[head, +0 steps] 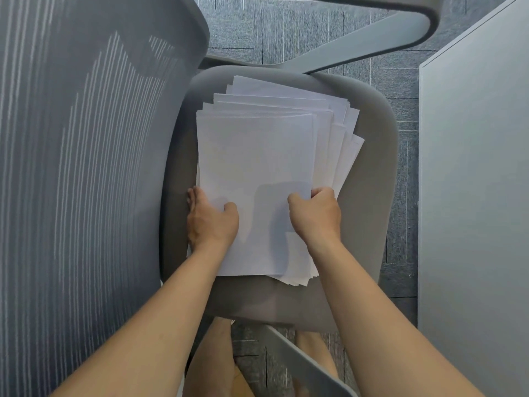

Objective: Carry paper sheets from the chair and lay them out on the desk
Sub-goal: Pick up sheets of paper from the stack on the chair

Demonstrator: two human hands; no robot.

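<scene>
A loose, fanned stack of white paper sheets point(257, 156) lies on the grey seat point(369, 196) of an office chair, seen from straight above. My left hand point(210, 219) rests at the stack's left edge, thumb on top of the sheets and fingers along the side. My right hand point(316, 213) is closed on the right edge of the upper sheets, thumb on top and fingers curled under. Whether the sheets are lifted off the seat I cannot tell.
The chair's mesh backrest point(86, 167) fills the left side. One grey armrest point(372, 32) curves across the top and another point(303, 365) runs below the seat. A pale grey desk surface point(475, 196) stands at the right, with dark carpet point(400, 156) between it and the chair.
</scene>
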